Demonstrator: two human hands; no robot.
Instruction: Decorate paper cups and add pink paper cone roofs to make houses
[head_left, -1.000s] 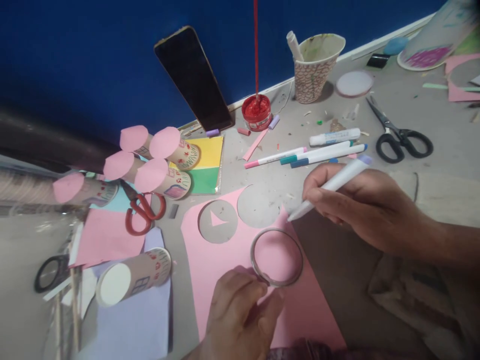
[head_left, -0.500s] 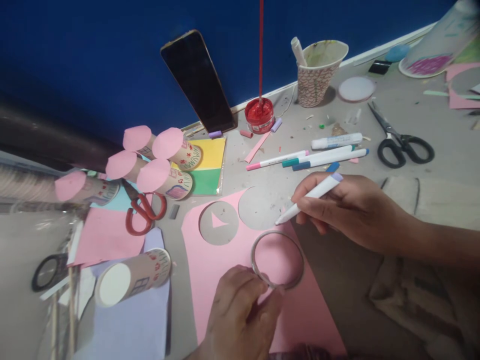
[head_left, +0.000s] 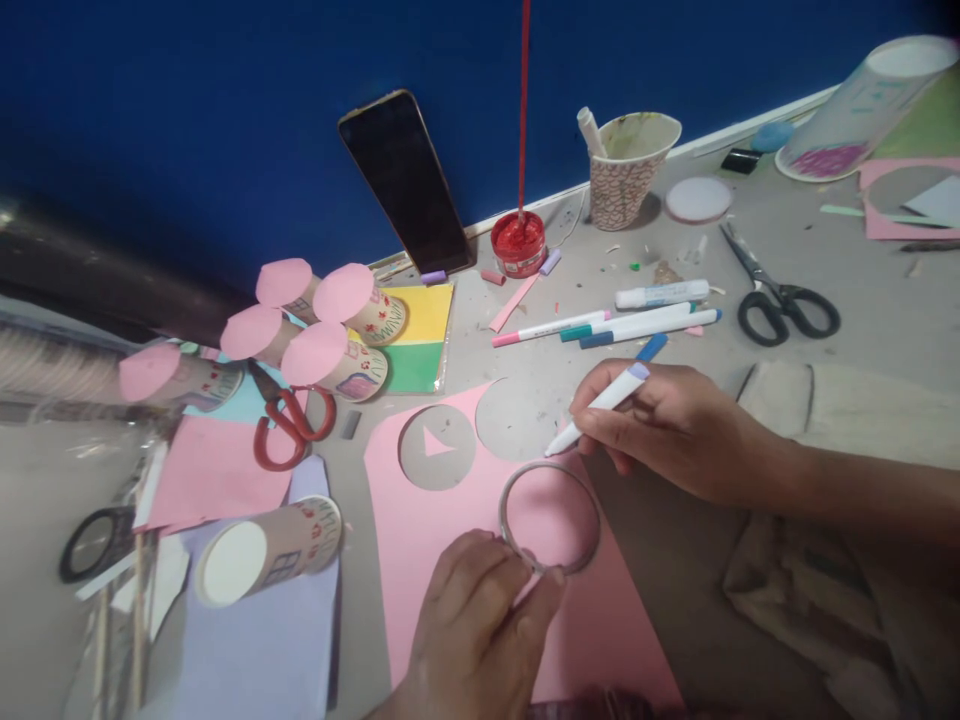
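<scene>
Over the feed, I have my left hand (head_left: 480,610) closed on the near edge of the ring (head_left: 503,512), flat on the pink sheet (head_left: 427,540). My right hand (head_left: 667,420) pinches the pen (head_left: 619,390), tip just beyond the ring; contact I can't tell. 2 holes (head_left: 437,475) are cut; under the ring, the sheet is uncut. 5 cups (head_left: 364,372) have pink tops (head_left: 311,352); 1 lying cup (head_left: 289,545) has none.

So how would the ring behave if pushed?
The ring would probably slide, not roll, since it appears to lie flat on the pink sheet. Stood on edge it could roll, being round. Likely light for its span: the rim looks thin and pink shows through the middle.
</scene>
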